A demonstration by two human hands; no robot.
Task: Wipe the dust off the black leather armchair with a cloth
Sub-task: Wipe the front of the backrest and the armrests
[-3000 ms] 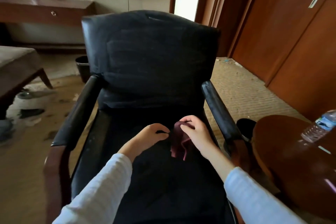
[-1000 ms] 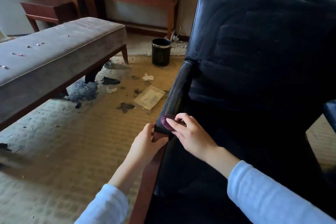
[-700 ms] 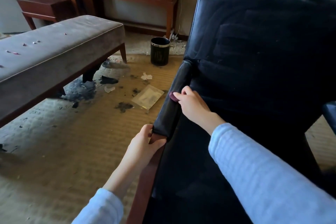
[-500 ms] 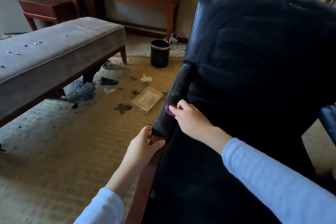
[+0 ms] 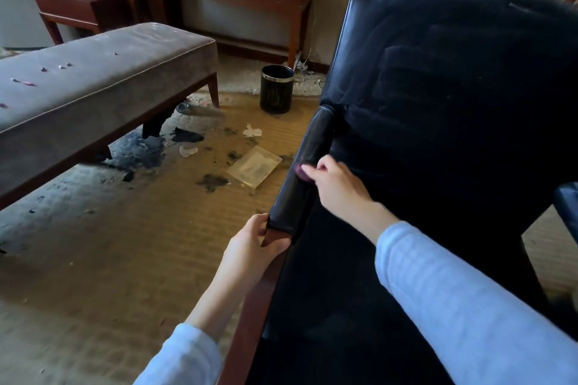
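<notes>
Most of the wiping is judged to be outstanding. A small maroon cloth (image 5: 301, 172) is pressed against the padded black leather armrest (image 5: 312, 141) by the right hand (image 5: 337, 186), whose fingers are bent over it so that only an edge of fabric is seen past the fingertips. The left hand (image 5: 253, 247) is wrapped round the reddish-brown wooden arm frame (image 5: 250, 316) just short of the pad's near end, presumably to steady the black leather armchair (image 5: 438, 166).

Between the two hands the pad looks dark and glossy, which suggests that stretch is already done. Beyond the right hand, toward the backrest (image 5: 469, 56), a greyish film is visible on the pad. Pale specks and streaks are also seen on the backrest, above and to the right of that hand. The seat (image 5: 344, 306) under the right forearm is too dark for its condition to be told, and the other armrest (image 5: 567, 200), far to the right of the hand, is barely in view.
</notes>
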